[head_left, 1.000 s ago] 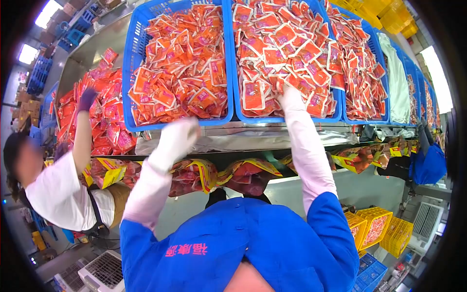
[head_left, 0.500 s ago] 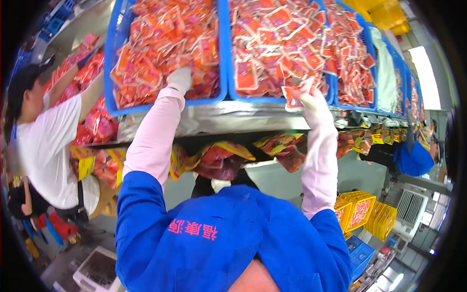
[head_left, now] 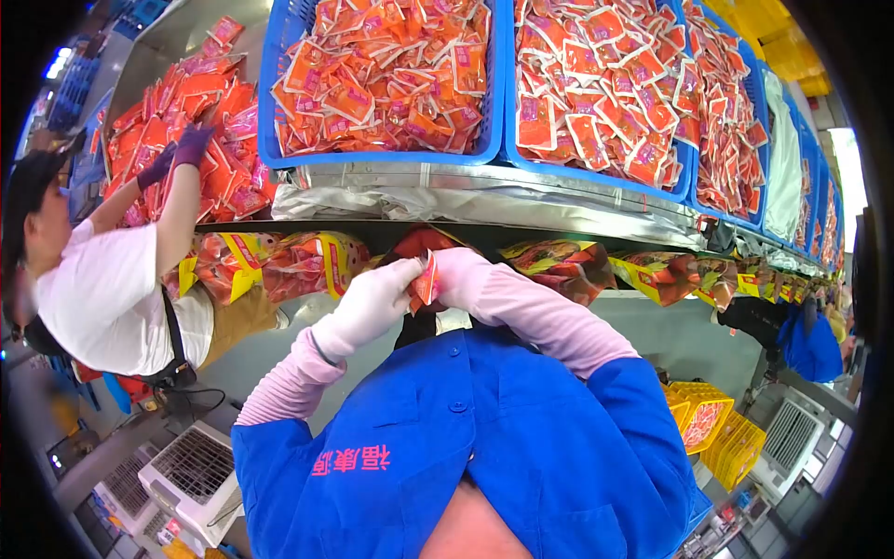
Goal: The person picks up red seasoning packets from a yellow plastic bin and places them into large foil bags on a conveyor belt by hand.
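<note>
In white gloves, my two hands meet over the row of hanging bags. My left hand (head_left: 371,300) is closed with its fingertips on a small red sachet (head_left: 426,285). My right hand (head_left: 463,277) is closed against the sachet's other side, its fingertips partly hidden. Just behind them hangs a printed bag (head_left: 424,240), mostly covered by my hands. Beyond the metal ledge stand a blue crate (head_left: 372,158) heaped with orange-red sachets and a second blue crate (head_left: 596,183) full of similar ones.
Filled yellow-edged bags (head_left: 559,267) hang along the ledge (head_left: 503,205) on both sides. At left, a person in a white shirt (head_left: 98,289) works with gloved hands in a metal tray (head_left: 126,79) of red packets. Yellow crates (head_left: 733,449) stand low at right.
Both hands have drawn back from the crates and come together over the bags. My left hand has left the sachet heap. The person at left has reached farther into the tray.
</note>
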The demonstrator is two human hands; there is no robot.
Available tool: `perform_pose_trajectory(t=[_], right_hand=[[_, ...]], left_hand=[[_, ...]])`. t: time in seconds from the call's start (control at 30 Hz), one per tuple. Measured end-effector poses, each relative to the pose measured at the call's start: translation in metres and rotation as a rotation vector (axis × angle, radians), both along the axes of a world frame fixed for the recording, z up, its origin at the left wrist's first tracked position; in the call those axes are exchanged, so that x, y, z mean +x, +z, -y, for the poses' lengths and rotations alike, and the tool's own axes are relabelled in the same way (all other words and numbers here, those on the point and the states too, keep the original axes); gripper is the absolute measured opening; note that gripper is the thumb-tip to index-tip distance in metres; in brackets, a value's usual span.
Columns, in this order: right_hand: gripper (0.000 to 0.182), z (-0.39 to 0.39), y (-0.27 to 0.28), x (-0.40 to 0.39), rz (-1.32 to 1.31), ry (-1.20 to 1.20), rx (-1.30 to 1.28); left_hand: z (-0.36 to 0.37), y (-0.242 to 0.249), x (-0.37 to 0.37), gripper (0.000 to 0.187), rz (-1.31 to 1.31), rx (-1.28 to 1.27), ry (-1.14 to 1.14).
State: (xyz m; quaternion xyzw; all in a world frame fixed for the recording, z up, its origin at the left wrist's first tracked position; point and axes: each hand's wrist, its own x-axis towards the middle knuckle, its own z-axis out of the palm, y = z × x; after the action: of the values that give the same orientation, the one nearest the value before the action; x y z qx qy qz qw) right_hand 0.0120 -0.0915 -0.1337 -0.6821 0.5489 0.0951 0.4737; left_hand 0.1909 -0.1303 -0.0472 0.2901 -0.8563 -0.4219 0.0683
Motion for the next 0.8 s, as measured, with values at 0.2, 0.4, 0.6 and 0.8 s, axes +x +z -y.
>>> perform_pose_trajectory(t=[0.2, 0.4, 0.6, 0.8], right_hand=[[0.020, -0.009, 0.056, 0.010, -0.164, 0.429, -0.206], [0.011, 0.034, 0.112, -0.098, -0.017, -0.348, -0.855], [0.069, 0.078, 0.027, -0.288, -0.725, -0.793, -0.188], [0.042, 0.015, 0.080, -0.260, 0.428, -1.221, -0.476]], left_hand=[[-0.010, -0.071, -0.048, 0.019, 0.700, -0.355, -0.309], [0.019, -0.170, -0.028, 0.034, 0.465, -0.495, -0.400], [0.107, 0.013, -0.079, 0.025, 0.514, -0.275, -0.228], [0.198, -0.118, -0.174, 0.032, 0.561, -0.706, -0.065]])
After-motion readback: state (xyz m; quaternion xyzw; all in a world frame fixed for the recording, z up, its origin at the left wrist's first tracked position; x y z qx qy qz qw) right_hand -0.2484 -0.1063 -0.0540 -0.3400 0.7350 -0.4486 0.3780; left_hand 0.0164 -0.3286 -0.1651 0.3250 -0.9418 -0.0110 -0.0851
